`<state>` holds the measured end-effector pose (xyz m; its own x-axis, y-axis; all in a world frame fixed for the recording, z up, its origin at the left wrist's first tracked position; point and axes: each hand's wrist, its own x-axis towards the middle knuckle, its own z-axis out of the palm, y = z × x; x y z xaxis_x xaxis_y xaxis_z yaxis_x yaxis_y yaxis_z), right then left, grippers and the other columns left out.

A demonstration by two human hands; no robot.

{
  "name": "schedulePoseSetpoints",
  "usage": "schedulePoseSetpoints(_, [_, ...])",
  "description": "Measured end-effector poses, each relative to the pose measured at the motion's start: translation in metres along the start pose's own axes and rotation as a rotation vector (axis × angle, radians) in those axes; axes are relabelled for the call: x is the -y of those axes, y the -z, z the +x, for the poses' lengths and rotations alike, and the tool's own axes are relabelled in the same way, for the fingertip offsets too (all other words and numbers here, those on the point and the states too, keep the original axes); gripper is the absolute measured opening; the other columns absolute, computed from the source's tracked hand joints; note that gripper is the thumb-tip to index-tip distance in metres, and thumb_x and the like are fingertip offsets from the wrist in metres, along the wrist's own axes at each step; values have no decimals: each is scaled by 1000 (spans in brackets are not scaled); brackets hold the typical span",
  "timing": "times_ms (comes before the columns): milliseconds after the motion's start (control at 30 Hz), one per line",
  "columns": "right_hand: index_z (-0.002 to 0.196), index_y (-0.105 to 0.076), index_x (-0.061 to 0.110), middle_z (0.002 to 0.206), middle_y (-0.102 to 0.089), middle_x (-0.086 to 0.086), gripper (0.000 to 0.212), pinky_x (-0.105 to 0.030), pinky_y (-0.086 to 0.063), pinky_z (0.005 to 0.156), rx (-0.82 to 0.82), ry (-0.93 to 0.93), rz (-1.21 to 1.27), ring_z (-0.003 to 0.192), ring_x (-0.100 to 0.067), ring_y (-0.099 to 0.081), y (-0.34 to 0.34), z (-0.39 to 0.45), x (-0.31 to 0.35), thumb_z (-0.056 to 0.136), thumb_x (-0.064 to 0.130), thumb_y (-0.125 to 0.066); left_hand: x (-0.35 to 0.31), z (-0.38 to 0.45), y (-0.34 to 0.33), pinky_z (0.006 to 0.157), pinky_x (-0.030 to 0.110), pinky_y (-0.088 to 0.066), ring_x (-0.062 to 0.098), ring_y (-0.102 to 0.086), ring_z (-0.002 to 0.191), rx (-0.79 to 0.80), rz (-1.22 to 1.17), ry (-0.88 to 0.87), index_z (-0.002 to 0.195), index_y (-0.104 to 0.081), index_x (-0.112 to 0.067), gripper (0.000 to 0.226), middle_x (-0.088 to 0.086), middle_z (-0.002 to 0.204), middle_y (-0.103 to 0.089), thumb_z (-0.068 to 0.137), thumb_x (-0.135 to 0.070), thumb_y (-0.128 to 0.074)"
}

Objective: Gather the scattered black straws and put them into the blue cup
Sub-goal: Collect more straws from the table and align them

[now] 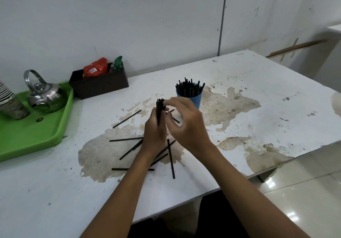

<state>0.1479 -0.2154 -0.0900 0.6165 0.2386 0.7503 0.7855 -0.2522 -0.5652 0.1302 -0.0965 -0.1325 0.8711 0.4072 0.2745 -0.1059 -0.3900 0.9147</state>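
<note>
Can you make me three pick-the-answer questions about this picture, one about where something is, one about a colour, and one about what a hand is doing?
1. Where is the kettle?
A. on the green tray
B. in the dark box
C. on the floor

2. What colour is the cup with straws in it?
A. red
B. blue
C. yellow

3. What is the left hand doing?
A. lying flat on the table
B. lifting the kettle
C. holding a bundle of straws upright

Answers:
1. A, the kettle stands on the tray at the left.
2. B, the cup behind the hands is blue.
3. C, its fingers are closed round the bundle, while the right hand hovers beside it.
</note>
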Motion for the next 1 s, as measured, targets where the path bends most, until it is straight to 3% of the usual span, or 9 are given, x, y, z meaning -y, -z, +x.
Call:
schedulePoseSetpoints(67, [88,-66,4,86,-64,-2,11,-30,-47,78,-160,-3,-76,90,-14,-53,5,-6,-6,78,6,-71,-3,2,0,76,36,-53,9,-61,77,-35,-4,45,109,-57,-25,21,-11,83,-62,104,-38,-42])
schedulePoseSetpoints(100, [83,-61,6,81,-59,-2,15,-30,-44,73,-215,-45,-102,84,-15,-48,8,-8,-10,76,8,-74,-6,2,0,72,37,-53,8,-59,73,-50,-19,65,108,-56,-26,24,-12,80,-59,104,-43,-40])
schedulePoseSetpoints(233, [87,-46,13,88,-44,2,42,-39,-43,69,-308,-352,-101,85,-19,-40,13,-16,-34,71,27,-82,-28,12,5,62,23,-45,2,-48,61,-127,-72,12,95,-49,-25,24,-11,72,-46,105,-42,-35])
schedulePoseSetpoints(300, [97,-46,16,99,-43,3,55,-40,-46,76,-282,-455,-96,93,-18,-40,13,-19,-46,67,37,-86,-46,24,7,68,22,-47,9,-49,66,-159,-130,-25,90,-46,-26,24,-7,72,-46,106,-37,-33])
schedulePoseSetpoints(400, [117,-48,17,114,-43,1,73,-31,-42,88,-179,-550,-87,105,-14,-39,10,-22,-57,63,46,-87,-76,42,11,80,31,-49,10,-52,68,-203,-228,-67,90,-46,-25,24,-9,69,-47,108,-31,-32])
schedulePoseSetpoints(533, [132,-45,20,121,-46,3,79,-20,-32,86,-74,-620,-87,114,-11,-37,7,-21,-65,68,48,-83,-111,65,10,78,32,-45,10,-51,69,-225,-376,-110,91,-46,-24,24,-13,66,-50,108,-29,-31])
schedulePoseSetpoints(733, [132,-48,23,124,-53,5,66,-26,-41,91,-22,-622,-152,116,-11,-43,1,-20,-71,78,49,-74,-140,84,-9,61,8,-44,3,-54,71,-232,-430,-147,93,-45,-21,24,-5,75,-59,109,-26,-28])
schedulePoseSetpoints(833, [131,-49,22,122,-53,6,63,-28,-43,92,-33,-621,-156,114,-12,-44,1,-19,-72,79,48,-73,-139,89,-22,66,7,-44,9,-57,82,-193,-419,-153,96,-46,-23,25,-7,81,-67,109,-28,-26])
schedulePoseSetpoints(1000, [130,-49,23,121,-54,8,62,-29,-45,91,-52,-608,-160,112,-10,-46,0,-21,-74,78,49,-74,-128,90,-38,80,12,-44,6,-56,88,-104,-324,-158,98,-46,-29,26,-13,93,-73,109,-33,-24])
